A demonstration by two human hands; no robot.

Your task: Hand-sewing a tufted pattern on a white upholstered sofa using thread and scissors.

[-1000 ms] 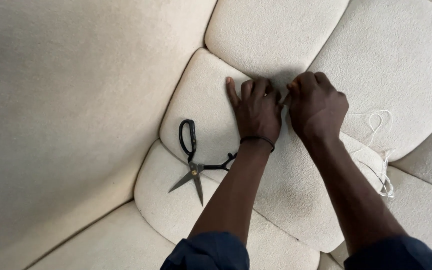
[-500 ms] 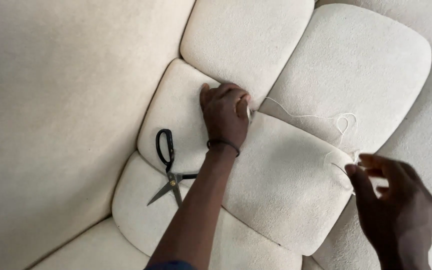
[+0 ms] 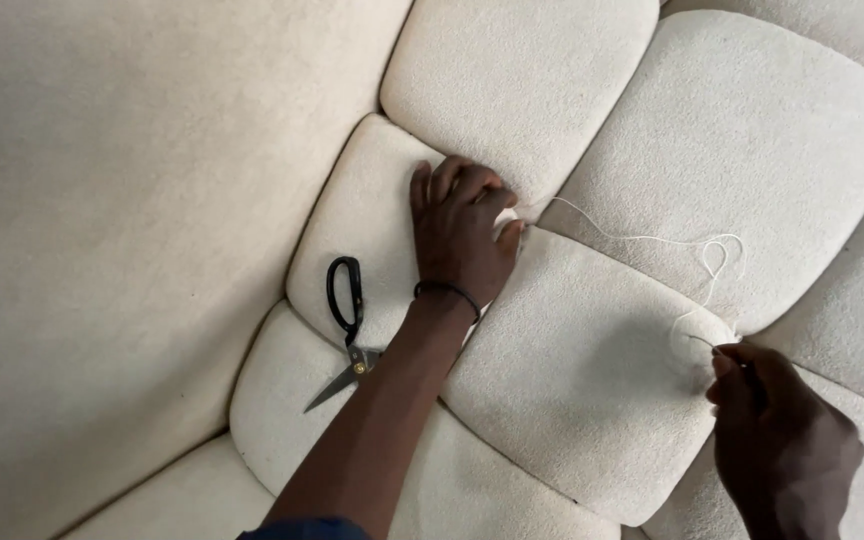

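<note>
left hand (image 3: 462,235) pressed flat on cream cushion (image 3: 572,380) at the seam, gripping nothing. right hand (image 3: 782,445) pinches white thread (image 3: 642,238) trailing from that seam. black scissors (image 3: 345,325) lie just beside left wrist.

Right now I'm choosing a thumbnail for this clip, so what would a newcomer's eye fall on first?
First the left hand, pressed flat on the cream cushions where several seams meet at centre. From there a thin white thread loops rightward to the right hand, which pinches its end at lower right. Black scissors lie partly open on a cushion just left of the left forearm.
</note>
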